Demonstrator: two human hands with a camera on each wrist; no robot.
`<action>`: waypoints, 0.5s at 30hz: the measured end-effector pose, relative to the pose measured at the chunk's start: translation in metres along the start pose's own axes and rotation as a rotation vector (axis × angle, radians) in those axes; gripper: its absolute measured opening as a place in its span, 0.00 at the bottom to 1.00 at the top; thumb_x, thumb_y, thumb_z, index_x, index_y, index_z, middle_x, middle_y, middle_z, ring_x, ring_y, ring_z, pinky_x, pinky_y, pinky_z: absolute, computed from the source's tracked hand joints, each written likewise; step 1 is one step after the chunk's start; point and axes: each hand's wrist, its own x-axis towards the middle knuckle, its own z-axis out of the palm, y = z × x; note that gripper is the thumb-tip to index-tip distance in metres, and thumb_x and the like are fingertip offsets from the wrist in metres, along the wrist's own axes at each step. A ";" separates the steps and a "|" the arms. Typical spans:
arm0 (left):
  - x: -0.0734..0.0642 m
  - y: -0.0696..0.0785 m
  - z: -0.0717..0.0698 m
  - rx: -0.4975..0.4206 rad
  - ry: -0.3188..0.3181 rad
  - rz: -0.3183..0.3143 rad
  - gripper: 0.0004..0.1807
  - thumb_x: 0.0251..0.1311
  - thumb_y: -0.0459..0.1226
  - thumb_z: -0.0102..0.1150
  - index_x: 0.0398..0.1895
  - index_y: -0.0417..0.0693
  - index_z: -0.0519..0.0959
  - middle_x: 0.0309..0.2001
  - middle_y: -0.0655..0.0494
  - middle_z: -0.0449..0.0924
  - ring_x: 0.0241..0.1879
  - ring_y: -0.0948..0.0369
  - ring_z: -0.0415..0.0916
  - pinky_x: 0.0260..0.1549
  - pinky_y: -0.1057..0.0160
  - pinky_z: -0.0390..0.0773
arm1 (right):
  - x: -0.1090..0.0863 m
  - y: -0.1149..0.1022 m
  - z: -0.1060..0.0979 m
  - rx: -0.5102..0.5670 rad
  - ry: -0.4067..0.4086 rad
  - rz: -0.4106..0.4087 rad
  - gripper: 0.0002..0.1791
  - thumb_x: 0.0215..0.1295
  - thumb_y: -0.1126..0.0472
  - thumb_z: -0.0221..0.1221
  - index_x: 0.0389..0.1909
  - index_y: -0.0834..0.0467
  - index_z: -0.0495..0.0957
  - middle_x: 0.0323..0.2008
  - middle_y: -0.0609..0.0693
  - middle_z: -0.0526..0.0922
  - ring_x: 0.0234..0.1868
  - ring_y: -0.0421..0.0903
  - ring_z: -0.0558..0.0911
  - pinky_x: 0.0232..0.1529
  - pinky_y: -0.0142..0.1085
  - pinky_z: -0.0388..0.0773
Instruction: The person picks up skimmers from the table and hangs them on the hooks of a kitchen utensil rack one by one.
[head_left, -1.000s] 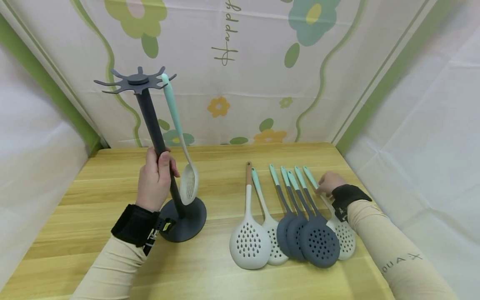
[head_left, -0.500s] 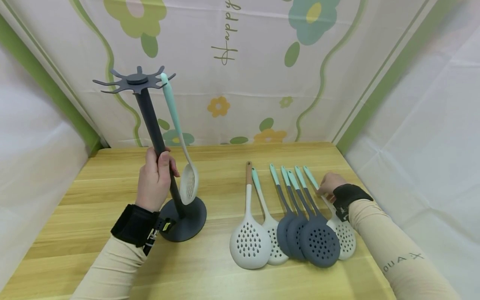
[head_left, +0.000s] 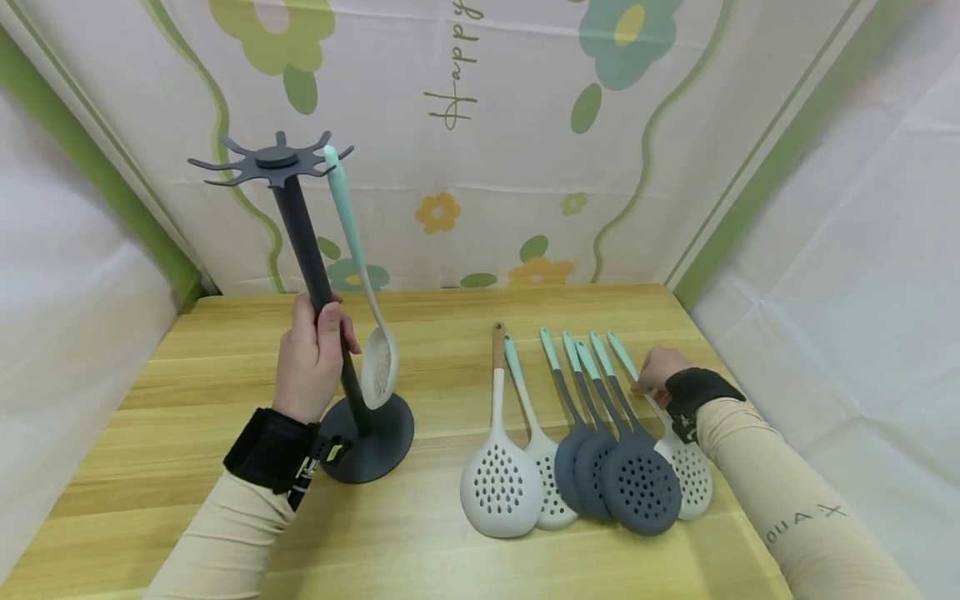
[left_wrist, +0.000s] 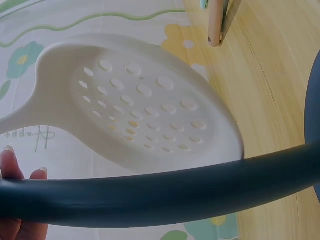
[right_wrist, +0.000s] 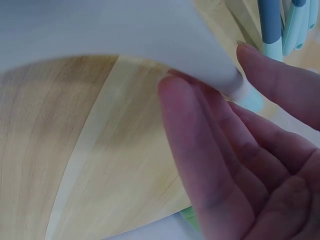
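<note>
My left hand [head_left: 309,358] grips the post of a dark utensil stand [head_left: 300,233], with a round base and several hooks on top. A white skimmer [head_left: 347,217] with a mint handle hangs from one hook beside the post; its holed head [left_wrist: 135,100] fills much of the left wrist view. At the right of the table, my right hand [head_left: 663,371] pinches the handle of another white skimmer [head_left: 692,475] with a mint grip, which lies on the wood. In the right wrist view its pale handle [right_wrist: 220,70] runs between thumb and fingers.
Left of that skimmer lie several overlapping dark grey utensils [head_left: 641,492] with mint handles. Further left are a white skimmer [head_left: 501,492] with a brown handle and a mint-handled white one [head_left: 555,500]. A flower-printed cloth [head_left: 517,150] rises behind the table [head_left: 435,558].
</note>
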 end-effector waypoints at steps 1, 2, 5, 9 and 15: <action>0.000 0.000 0.000 -0.001 0.001 -0.001 0.19 0.78 0.43 0.37 0.53 0.34 0.65 0.28 0.47 0.73 0.24 0.64 0.75 0.30 0.72 0.74 | 0.000 -0.001 0.000 -0.007 0.000 -0.002 0.09 0.57 0.65 0.67 0.23 0.65 0.81 0.21 0.56 0.83 0.17 0.46 0.83 0.20 0.35 0.82; 0.000 0.000 0.000 -0.001 -0.001 -0.002 0.19 0.78 0.43 0.37 0.53 0.34 0.65 0.28 0.47 0.73 0.24 0.63 0.75 0.30 0.72 0.74 | 0.000 -0.001 0.000 -0.015 0.000 -0.004 0.09 0.57 0.65 0.67 0.22 0.65 0.81 0.20 0.55 0.83 0.17 0.45 0.83 0.19 0.34 0.82; 0.000 0.002 0.000 -0.003 0.001 -0.005 0.18 0.78 0.43 0.38 0.53 0.34 0.66 0.28 0.47 0.74 0.24 0.63 0.75 0.30 0.72 0.74 | -0.001 -0.002 0.000 -0.027 -0.003 -0.007 0.10 0.57 0.66 0.67 0.19 0.63 0.80 0.18 0.54 0.82 0.16 0.45 0.82 0.18 0.34 0.81; -0.001 0.003 0.000 -0.002 -0.002 -0.005 0.18 0.78 0.42 0.38 0.53 0.34 0.66 0.28 0.47 0.74 0.24 0.63 0.75 0.30 0.73 0.74 | -0.002 -0.004 0.000 -0.038 -0.008 -0.010 0.11 0.56 0.66 0.67 0.17 0.62 0.78 0.18 0.54 0.82 0.16 0.45 0.82 0.18 0.33 0.81; 0.000 0.002 0.000 -0.010 0.002 0.000 0.16 0.78 0.39 0.38 0.54 0.33 0.66 0.28 0.48 0.73 0.24 0.65 0.74 0.30 0.73 0.73 | -0.003 -0.005 0.000 -0.043 -0.015 -0.016 0.09 0.56 0.68 0.66 0.19 0.64 0.79 0.20 0.56 0.83 0.17 0.45 0.82 0.19 0.34 0.82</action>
